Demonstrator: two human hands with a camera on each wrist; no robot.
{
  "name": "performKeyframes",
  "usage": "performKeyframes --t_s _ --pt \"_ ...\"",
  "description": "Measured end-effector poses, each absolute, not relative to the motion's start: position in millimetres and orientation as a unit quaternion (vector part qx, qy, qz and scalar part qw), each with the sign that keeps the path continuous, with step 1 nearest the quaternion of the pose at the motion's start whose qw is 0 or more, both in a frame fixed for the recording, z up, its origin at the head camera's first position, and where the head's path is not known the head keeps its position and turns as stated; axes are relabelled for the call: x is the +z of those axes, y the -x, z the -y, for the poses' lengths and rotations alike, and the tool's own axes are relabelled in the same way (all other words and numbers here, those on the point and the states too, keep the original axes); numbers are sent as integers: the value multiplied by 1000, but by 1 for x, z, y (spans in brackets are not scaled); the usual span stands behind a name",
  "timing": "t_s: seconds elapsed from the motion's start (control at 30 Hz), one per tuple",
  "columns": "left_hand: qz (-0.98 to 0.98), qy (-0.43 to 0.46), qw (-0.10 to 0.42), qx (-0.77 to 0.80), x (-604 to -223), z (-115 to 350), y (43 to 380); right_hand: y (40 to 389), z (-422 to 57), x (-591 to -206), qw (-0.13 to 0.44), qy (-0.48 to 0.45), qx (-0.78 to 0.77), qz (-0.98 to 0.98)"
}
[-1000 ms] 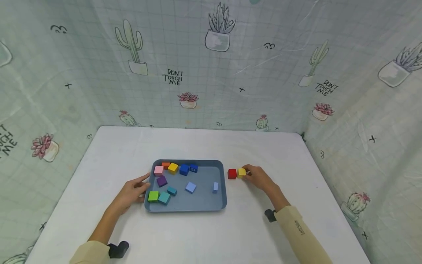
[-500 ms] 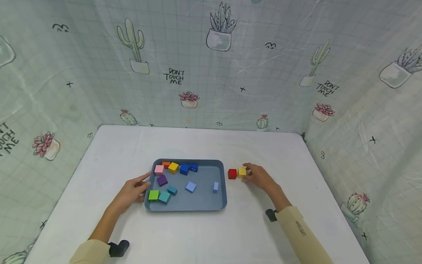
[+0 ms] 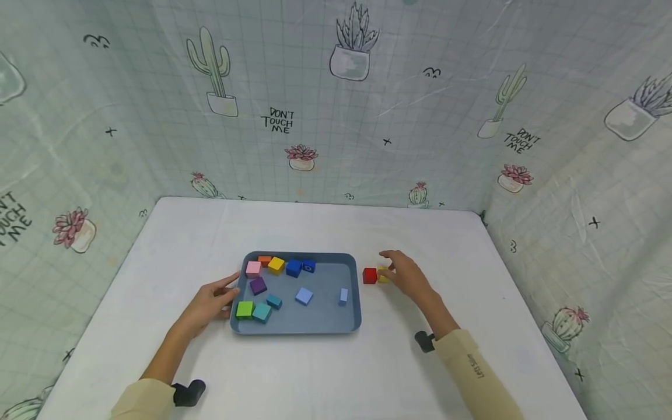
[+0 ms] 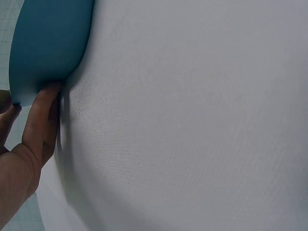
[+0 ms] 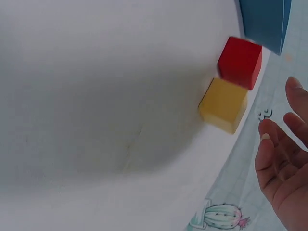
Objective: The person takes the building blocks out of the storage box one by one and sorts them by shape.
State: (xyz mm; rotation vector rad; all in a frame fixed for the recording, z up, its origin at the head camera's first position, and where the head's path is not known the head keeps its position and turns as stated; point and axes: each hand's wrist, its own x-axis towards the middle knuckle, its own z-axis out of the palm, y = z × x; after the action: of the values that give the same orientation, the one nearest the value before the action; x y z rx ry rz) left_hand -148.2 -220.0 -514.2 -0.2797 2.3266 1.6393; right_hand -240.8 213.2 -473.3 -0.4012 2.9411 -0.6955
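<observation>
Plainly, the right hand (image 3: 409, 279) holds nothing, thumb and fingers parted, with the yellow cube (image 5: 224, 104) just to its left on the table (image 3: 315, 376), beyond the right edge of the tray (image 3: 326, 319), while the farther left hand (image 3: 210, 300) touches the tray's left edge

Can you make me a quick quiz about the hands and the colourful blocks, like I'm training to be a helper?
1. Count: how many blocks sit on the table outside the tray?
2. Pick one: what does the left hand touch?
A) the green block
B) the tray's side
C) the pink block
3. True or false: the right hand is holding nothing.

Key:
1. Two: the red block and the yellow block beside it.
2. B.
3. True: in the right wrist view, its fingers are apart from both blocks.
</observation>
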Motion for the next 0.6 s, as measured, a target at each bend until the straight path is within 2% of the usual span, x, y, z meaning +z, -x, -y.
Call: performKeyframes --t_s 0.27,0.6 --pt "-800 96 140 575 -513 219 148 238 -188 -473 59 122 -283 -949" --pt "-804 96 138 571 -518 221 149 233 -153 -469 33 200 -297 -933"
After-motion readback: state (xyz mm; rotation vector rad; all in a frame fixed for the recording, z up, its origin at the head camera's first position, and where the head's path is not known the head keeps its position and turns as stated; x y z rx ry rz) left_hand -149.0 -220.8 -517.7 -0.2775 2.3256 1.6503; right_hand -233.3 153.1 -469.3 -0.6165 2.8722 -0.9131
